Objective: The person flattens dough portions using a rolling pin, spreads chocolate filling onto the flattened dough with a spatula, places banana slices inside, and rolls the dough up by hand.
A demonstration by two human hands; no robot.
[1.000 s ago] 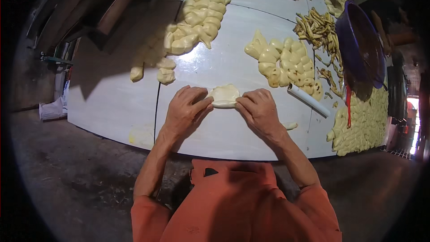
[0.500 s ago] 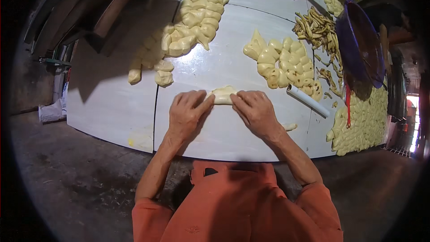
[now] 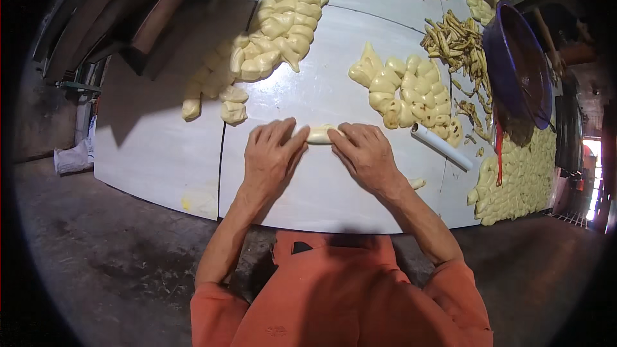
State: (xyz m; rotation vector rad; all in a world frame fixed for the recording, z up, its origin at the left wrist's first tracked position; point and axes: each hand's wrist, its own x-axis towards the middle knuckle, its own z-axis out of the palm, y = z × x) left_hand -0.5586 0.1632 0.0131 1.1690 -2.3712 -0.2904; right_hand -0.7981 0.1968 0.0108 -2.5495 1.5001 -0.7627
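A pale piece of dough, rolled into a short log, lies on the white tabletop in front of me. My left hand grips its left end between thumb and curled fingers. At the right end, my right hand holds it the same way, thumb toward the middle. Both ends are hidden by the hands. Right of my right hand rests a white rolling pipe, its far end touching a cluster of dough pieces. A small dough scrap lies near my right wrist.
Many dough pieces lie in a mass at the far left. Brownish-yellow strips are heaped at the right, beside a purple basin. Small filled dough pieces cover the near right corner, with a red-handled tool alongside.
The dough between my hands has become narrower and more tightly rolled, its loose far flap mostly gone. Both hands have shifted slightly. A small dough piece now shows at the far right.
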